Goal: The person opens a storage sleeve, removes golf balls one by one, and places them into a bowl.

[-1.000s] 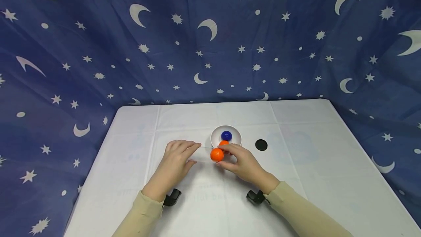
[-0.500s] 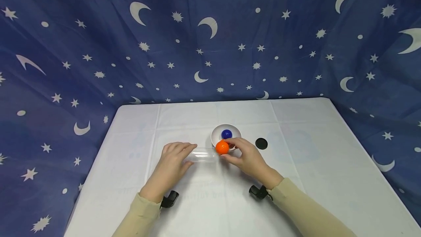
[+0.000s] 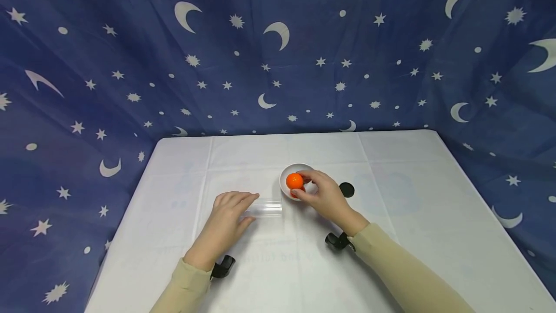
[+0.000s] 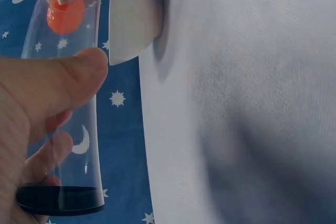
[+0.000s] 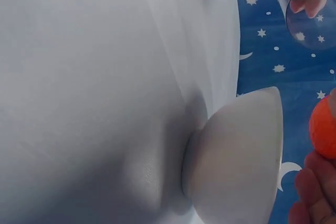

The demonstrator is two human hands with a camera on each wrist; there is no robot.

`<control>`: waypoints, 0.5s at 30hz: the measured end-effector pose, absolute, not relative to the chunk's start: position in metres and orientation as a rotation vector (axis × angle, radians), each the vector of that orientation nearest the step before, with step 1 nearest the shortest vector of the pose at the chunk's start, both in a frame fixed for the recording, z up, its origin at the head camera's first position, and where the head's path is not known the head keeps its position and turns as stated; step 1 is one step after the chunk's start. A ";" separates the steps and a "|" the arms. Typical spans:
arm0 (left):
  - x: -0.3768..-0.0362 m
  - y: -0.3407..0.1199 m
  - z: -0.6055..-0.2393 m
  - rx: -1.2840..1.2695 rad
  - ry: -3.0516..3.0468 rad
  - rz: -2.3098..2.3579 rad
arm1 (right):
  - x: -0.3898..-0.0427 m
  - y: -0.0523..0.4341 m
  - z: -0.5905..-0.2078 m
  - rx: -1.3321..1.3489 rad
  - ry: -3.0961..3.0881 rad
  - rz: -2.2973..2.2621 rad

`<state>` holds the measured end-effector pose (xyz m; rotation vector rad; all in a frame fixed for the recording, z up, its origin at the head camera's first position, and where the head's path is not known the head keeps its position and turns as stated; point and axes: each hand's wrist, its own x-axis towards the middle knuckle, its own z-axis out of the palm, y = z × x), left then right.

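Observation:
My left hand grips a clear tube, held sideways with its open end toward the right. In the left wrist view the thumb and fingers wrap the tube, and a black cap closes its near end. My right hand pinches an orange ball over the white bowl. Just below that ball, a second, redder ball shows partly, in the bowl. The right wrist view shows the pinched orange ball beyond the bowl's rim, cut off by the frame edge.
A flat black disc lies on the white-covered table, right of the bowl and close to my right hand. Behind the table hangs a dark blue curtain with moons and stars.
My right hand has carried the orange ball from the tube's open end back over the bowl. The blue ball seen in the bowl before is now hidden. The left hand has shifted slightly left.

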<state>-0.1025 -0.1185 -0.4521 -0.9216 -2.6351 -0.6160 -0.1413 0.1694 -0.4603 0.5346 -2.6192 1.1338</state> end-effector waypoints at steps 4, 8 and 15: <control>-0.103 -0.120 -0.453 -0.918 -2.632 -0.628 | -0.150 0.165 -0.460 0.495 -2.669 1.097; -0.103 -0.121 -0.454 -0.916 -2.633 -0.637 | -0.156 0.161 -0.459 0.471 -2.701 1.061; -0.104 -0.121 -0.455 -0.936 -2.623 -0.657 | -0.164 0.155 -0.463 0.473 -2.731 0.977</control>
